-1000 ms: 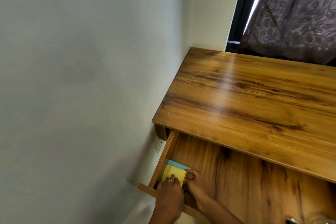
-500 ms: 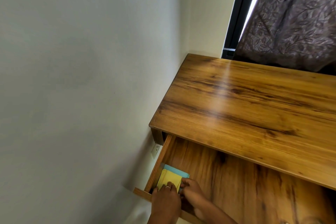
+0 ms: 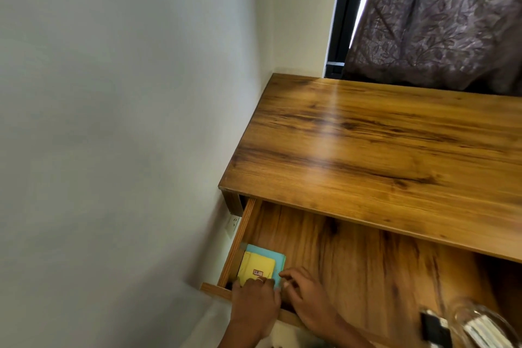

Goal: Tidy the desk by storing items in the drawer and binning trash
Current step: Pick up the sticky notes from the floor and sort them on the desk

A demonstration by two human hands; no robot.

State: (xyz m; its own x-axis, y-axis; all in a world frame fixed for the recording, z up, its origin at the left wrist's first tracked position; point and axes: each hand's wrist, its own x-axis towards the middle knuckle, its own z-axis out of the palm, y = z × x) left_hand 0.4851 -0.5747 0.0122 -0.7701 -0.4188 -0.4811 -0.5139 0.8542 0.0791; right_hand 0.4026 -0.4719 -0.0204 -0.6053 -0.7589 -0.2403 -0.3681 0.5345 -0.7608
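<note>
The wooden desk [image 3: 381,150] has its drawer [image 3: 353,263] pulled out. In the drawer's front left corner lies a yellow pad [image 3: 255,265] with a small red label, on top of a light blue one [image 3: 271,253]. My left hand [image 3: 254,305], a ring on one finger, rests its fingertips on the near edge of the yellow pad. My right hand [image 3: 305,299] sits just to the right, its fingertips touching the blue pad's right edge. Neither hand grips anything that I can see.
A white wall runs along the left, with a power socket [image 3: 234,223] low beside the drawer. A patterned dark curtain [image 3: 440,17] hangs behind the desk. A clear glass container [image 3: 485,325] and a dark object [image 3: 435,330] show at the bottom right.
The yellow pad now lies flatter in the corner, its label showing. My hands have drawn back slightly toward the drawer's front. The view shifted a little.
</note>
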